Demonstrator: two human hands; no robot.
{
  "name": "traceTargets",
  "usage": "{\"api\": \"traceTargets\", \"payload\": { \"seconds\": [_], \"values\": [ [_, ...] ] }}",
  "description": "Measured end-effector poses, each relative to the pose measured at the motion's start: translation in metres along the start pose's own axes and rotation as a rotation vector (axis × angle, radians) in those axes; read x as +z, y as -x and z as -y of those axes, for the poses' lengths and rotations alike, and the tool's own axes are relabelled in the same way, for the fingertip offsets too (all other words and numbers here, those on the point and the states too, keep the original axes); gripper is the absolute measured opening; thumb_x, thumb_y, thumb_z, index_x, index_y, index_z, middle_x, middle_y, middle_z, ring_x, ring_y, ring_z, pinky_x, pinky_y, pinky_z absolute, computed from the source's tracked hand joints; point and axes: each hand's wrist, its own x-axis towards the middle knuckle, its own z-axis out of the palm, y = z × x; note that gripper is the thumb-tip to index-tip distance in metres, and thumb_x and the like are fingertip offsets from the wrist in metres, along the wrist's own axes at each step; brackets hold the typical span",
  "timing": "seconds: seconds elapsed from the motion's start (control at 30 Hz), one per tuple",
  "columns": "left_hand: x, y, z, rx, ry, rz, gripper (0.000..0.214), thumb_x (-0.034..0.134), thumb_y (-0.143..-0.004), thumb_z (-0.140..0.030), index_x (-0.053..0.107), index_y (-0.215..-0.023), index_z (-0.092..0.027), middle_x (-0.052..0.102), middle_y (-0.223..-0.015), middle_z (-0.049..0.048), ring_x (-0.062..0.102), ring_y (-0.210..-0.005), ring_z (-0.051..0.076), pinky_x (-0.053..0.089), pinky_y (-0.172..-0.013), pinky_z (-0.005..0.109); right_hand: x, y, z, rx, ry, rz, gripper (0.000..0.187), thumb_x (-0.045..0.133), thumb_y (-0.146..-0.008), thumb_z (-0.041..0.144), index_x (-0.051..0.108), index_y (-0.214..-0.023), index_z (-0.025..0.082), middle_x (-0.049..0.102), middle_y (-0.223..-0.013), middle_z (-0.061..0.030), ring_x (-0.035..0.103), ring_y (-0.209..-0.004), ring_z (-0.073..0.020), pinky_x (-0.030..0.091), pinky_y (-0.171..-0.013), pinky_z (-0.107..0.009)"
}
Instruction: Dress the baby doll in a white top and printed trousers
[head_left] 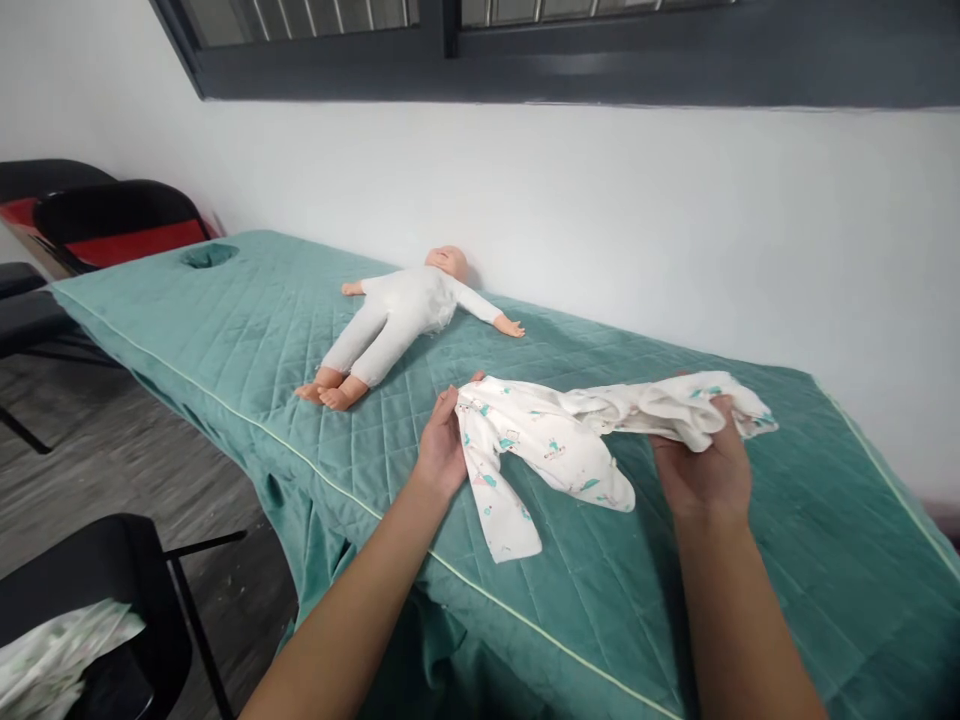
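Between my two hands a white baby garment (551, 440) with small green and pink prints is held up over the bed; its kind of cut is hard to make out in the folds. My left hand (442, 445) pinches its left edge, and one sleeve or leg hangs below. The bunched right part lies across my right hand (705, 465), whose thumb presses on the cloth. Beyond my left hand a baby doll (401, 315) in a white body suit lies on its back, arms spread, head toward the wall.
A green quilted cover (247, 290) with a face hole (210, 256) lies over the bed. The white wall (600, 210) runs along the far side. At the lower left, a black chair (135, 570) carries a printed cloth (67, 650). More chairs (124, 225) stand at the far left.
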Motion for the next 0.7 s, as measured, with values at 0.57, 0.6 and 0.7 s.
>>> {"api": "traceTargets", "payload": {
  "seconds": [0.57,0.6,0.7],
  "values": [
    [0.000,0.003,-0.003,-0.089,0.128,0.057,0.043,0.066,-0.085,-0.047,0.070,-0.115,-0.016,0.073,-0.117,0.0109,0.065,-0.117,0.033,0.049,-0.104,0.047,-0.036,0.002,-0.027,-0.127,0.954,0.494,0.050,0.069,-0.083,0.046,0.058,-0.128,0.025,0.061,-0.130,-0.0085,0.055,-0.123,-0.0295,0.037,-0.111,-0.051],
    [0.000,0.003,-0.002,-0.071,0.129,0.043,0.038,0.067,-0.084,-0.044,0.070,-0.111,-0.016,0.073,-0.115,0.0102,0.066,-0.114,0.031,0.050,-0.103,0.045,-0.035,0.005,-0.027,-0.150,0.985,0.556,0.050,0.067,-0.084,0.047,0.059,-0.128,0.026,0.060,-0.131,-0.0085,0.053,-0.125,-0.0297,0.036,-0.111,-0.051],
    [0.002,0.002,0.000,-0.012,0.108,-0.006,0.023,0.073,-0.080,-0.031,0.070,-0.099,-0.017,0.075,-0.101,0.0056,0.071,-0.097,0.024,0.054,-0.094,0.038,-0.030,0.021,-0.024,-0.184,1.082,0.576,0.067,0.073,-0.078,0.049,0.053,-0.137,0.026,0.056,-0.135,-0.0104,0.050,-0.128,-0.0318,0.038,-0.110,-0.051]
  ]
}}
